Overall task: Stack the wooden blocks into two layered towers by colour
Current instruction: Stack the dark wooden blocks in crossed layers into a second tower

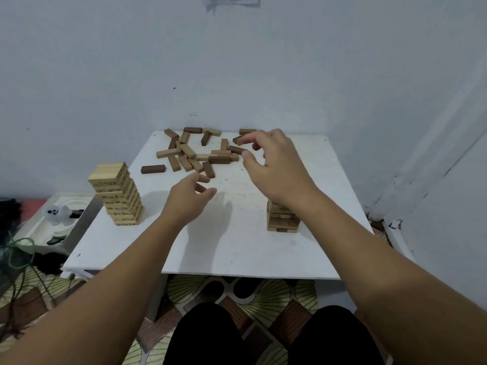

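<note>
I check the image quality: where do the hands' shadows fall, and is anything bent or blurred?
Head view: soft shadows of both hands lie on the white table, below the left hand; wide-angle distortion curves the wall edges; the right hand is slightly blurred.

White table point(237, 248), square top, speckled with small dark marks near centre. Set against a pale wall point(237, 61); second wall point(448, 154) at right, corner cracked and peeling low down point(382, 214). Paper scrap point(232, 1) stuck high on the wall, cut by the frame edge. Floor mat point(263, 293) under the table: green fan pattern, brown and white shapes. Left of the table, on the floor: white moulded tray point(63, 206) holding a clear plastic bag point(56, 213); green cord point(18, 256) looped nearby; dark cloth point(9, 209) at the far left edge. Black trousers point(208, 335) at bottom.
</note>
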Action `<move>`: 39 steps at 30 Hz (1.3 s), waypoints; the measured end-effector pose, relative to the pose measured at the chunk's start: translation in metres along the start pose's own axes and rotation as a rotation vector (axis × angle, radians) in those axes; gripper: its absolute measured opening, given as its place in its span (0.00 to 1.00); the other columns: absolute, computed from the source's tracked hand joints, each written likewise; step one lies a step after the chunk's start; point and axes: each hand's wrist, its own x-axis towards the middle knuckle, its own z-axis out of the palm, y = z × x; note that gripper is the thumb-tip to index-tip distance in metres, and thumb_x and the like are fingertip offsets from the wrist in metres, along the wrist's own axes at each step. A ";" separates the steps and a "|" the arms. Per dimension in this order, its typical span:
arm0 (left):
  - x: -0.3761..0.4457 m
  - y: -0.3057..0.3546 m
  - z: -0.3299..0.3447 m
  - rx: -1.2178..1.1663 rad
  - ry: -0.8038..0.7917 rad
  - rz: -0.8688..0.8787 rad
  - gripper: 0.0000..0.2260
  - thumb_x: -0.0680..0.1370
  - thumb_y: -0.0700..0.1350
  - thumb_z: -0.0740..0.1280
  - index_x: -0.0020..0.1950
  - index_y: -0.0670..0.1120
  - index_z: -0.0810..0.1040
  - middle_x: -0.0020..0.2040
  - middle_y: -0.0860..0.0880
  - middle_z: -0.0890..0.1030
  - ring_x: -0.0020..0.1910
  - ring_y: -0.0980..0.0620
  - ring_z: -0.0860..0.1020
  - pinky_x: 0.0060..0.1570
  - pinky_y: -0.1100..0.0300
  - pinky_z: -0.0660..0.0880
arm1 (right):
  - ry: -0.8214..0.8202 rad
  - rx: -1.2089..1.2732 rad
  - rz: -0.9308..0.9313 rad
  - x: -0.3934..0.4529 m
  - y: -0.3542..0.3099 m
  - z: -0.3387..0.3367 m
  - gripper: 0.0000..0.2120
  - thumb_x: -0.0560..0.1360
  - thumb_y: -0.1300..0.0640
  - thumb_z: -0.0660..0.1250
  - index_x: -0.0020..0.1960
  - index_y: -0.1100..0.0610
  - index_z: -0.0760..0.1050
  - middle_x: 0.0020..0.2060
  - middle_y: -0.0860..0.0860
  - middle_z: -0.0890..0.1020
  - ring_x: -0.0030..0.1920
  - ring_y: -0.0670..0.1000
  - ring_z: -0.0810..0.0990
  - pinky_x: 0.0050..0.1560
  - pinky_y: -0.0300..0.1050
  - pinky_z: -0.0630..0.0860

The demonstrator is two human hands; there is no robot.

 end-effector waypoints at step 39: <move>0.085 -0.081 0.026 0.193 0.230 0.267 0.07 0.80 0.45 0.63 0.52 0.52 0.80 0.57 0.52 0.72 0.56 0.52 0.75 0.50 0.56 0.73 | -0.004 -0.206 0.323 0.043 0.065 0.207 0.18 0.84 0.53 0.58 0.70 0.41 0.74 0.66 0.45 0.75 0.68 0.52 0.68 0.70 0.52 0.62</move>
